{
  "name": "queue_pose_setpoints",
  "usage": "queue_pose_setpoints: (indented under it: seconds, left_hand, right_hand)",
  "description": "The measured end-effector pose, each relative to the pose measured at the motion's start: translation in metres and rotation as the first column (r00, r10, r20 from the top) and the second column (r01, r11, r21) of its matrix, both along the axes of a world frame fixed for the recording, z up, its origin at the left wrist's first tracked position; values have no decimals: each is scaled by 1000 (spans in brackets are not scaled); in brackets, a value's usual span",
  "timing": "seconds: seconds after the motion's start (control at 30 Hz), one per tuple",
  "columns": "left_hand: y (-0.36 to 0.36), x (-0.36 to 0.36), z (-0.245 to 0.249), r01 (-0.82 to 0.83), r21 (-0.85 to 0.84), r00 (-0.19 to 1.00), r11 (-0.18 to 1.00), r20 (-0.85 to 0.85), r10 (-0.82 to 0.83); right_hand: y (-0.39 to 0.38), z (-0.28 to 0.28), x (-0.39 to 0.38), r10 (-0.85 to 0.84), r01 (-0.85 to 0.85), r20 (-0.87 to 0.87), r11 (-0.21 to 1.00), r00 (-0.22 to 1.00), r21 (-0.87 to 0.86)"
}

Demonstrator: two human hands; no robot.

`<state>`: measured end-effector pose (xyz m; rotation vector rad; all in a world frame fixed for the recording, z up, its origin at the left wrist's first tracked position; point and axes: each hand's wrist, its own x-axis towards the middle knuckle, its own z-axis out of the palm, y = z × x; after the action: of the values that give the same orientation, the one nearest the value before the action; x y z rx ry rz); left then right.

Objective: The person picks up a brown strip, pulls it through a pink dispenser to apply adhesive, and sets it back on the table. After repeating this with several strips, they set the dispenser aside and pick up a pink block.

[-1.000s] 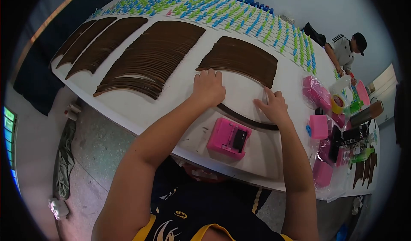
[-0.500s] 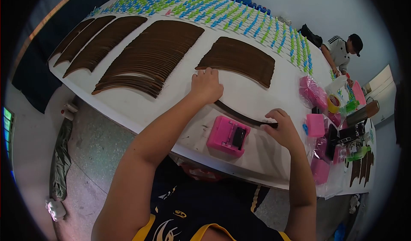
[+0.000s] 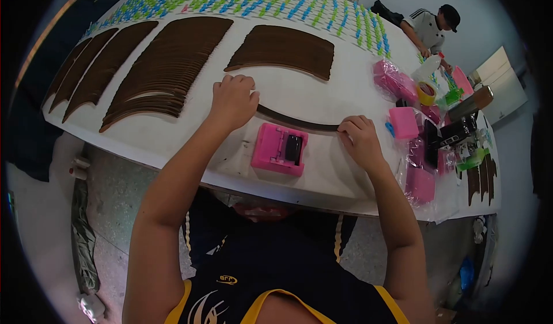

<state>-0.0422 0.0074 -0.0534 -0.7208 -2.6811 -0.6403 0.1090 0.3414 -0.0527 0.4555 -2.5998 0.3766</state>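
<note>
From my end, the long white table point(image 3: 173, 142) fills the view. Across it lie fanned stacks of curved brown strips, the widest fan point(image 3: 167, 65) left of centre and a shorter fan point(image 3: 285, 47) beside it. Rows of small blue and green pieces point(image 3: 259, 1) line the far edge. A co-worker point(image 3: 429, 27) bends over the far right corner.

My left hand point(image 3: 233, 100) sits knuckles up, fingers curled over the left end of a single curved brown strip point(image 3: 296, 122); I cannot tell whether it grips or only presses. My right hand point(image 3: 360, 142) is curled, fingertips pinching the strip's right end. The strip lies on the bare table between both hands, just beyond a pink box-shaped device point(image 3: 279, 149). A pink block point(image 3: 403, 122) and a yellow tape roll point(image 3: 426, 93) sit right of my right hand.
</note>
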Motion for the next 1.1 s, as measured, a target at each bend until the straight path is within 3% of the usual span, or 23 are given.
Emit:
queue_pose_setpoints:
  seconds: [0.23,0.5,0.57,0.63,0.73,0.77,0.9,0.97,1.1]
  left_hand:
    - [-2,34,16,78,30,997,996,-6,-78]
    - [31,65,34,394,156,915,906,-158,-371]
    - [41,74,39,451,175,887,875,-199,-417]
    - [46,83,47,513,189,851,837,-238,-468]
    - [47,93,65,488,126,872,864,-111,-477]
    - [43,94,71,482,63,870,874,-154,-469]
    - [26,92,92,492,-145,820,858,-255,-513]
    - [21,92,103,495,-221,808,840,-240,-539]
    - [14,85,115,517,-370,741,772,-259,-620]
  right_hand:
    - [0,0,0,45,-35,-92,994,995,106]
    - [-16,22,-2,43,-38,-42,992,998,123]
    - [-33,45,3,74,-73,24,996,997,-42]
    - [-51,69,11,93,-91,14,992,996,-90]
    - [-66,86,19,105,-104,-6,970,994,-219]
    - [-68,87,21,108,-107,-15,948,994,-300]
    - [-70,80,23,79,-64,46,961,996,-270]
    - [-73,73,21,136,-84,160,951,978,-299]
    - [-85,61,14,236,-145,209,915,949,-377]
